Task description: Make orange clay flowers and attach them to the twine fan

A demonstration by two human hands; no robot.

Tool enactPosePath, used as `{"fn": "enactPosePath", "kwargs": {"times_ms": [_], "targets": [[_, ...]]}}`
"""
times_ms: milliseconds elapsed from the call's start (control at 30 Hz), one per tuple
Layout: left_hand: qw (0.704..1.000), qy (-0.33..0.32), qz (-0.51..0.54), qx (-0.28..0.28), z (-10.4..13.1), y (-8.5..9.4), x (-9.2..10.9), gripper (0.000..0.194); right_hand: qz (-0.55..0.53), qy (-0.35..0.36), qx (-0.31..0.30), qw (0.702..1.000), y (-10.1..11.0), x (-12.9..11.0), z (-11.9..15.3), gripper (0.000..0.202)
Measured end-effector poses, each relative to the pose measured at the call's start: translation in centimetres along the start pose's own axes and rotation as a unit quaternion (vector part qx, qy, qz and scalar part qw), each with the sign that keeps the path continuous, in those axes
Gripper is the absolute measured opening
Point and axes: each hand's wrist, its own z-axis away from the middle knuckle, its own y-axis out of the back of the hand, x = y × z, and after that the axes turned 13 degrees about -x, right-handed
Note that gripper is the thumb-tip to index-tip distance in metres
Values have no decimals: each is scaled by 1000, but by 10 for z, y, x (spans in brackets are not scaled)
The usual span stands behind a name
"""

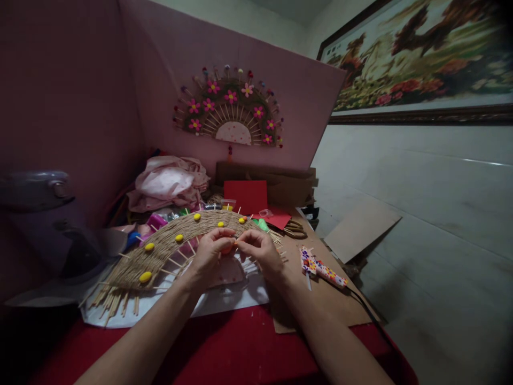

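My left hand (210,252) and my right hand (261,252) meet over the middle of a fan-shaped craft piece. Fingertips of both are pinched together on a small orange piece (228,248), whose exact kind I cannot make out. Beneath them, the woven twine fan (132,262) arches over thin wooden sticks, with several yellow oval pieces (149,246) spaced along its band. A small orange bit (242,220) is on or beside a yellow oval near the top. My hands cover part of the fan's pale, half-round centre (228,272).
On brown cardboard (332,299) at right lies a flower-patterned glue gun (320,267) with a black cord. Red sheets (245,193), scissors (294,230) and crumpled pink fabric (168,184) are behind the fan. A flowered fan (232,107) hangs on the pink board.
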Motion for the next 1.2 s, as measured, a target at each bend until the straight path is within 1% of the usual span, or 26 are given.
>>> {"fn": "enactPosePath", "kwargs": {"times_ms": [33, 67, 100, 167, 233, 333, 400, 500, 600, 700, 800, 900, 967, 1067, 1133, 1200], "targets": [[1000, -3, 6, 5, 0, 0, 1, 27, -96, -17, -31, 995, 1, -1, 0, 20], [1000, -8, 13, 9, -1, 0, 2, 27, -168, -23, -47, 984, 1, -3, 0, 21], [1000, -15, 19, 9, -1, 0, 3, 27, -213, -20, -49, 976, 2, -5, 0, 22], [999, -30, 28, -3, -1, 0, 4, 26, -238, -7, -27, 971, 2, -6, -1, 23], [999, -36, 14, -25, 0, -1, 4, 27, -209, 6, 2, 978, 2, -6, -2, 23], [998, -28, -29, -54, 3, -2, 2, 35, -111, 16, 41, 993, 0, -2, -4, 19], [996, -27, -45, -67, 5, -2, 2, 35, -47, 22, 64, 997, -2, -1, -5, 16], [995, -34, -59, -77, 5, -1, 2, 31, 43, 51, 89, 994, -5, 0, -2, 10], [994, -29, -51, -88, 5, 0, 3, 25, 135, 80, 99, 983, -6, 1, 0, 6], [996, -16, -27, -86, 5, 0, 3, 22, 154, 95, 104, 978, -4, 3, 1, 10], [996, -13, -30, -81, 5, -1, 3, 26, 197, 116, 103, 968, -2, 4, 0, 8], [995, -23, -42, -91, 5, -1, 3, 29, 241, 137, 108, 955, -1, 3, 1, 6], [993, -20, -46, -106, 6, 0, 3, 29, 239, 142, 113, 954, -1, 2, 0, 4], [991, 2, -59, -123, 5, 1, 4, 31, 234, 148, 93, 956, 1, 0, 0, 6], [991, 2, -71, -117, 5, 0, 3, 34, 246, 155, 77, 954, 2, -2, -1, 4], [991, -5, -81, -102, 5, -1, 2, 38, 260, 154, 78, 950, 3, -3, -1, 6]]}}
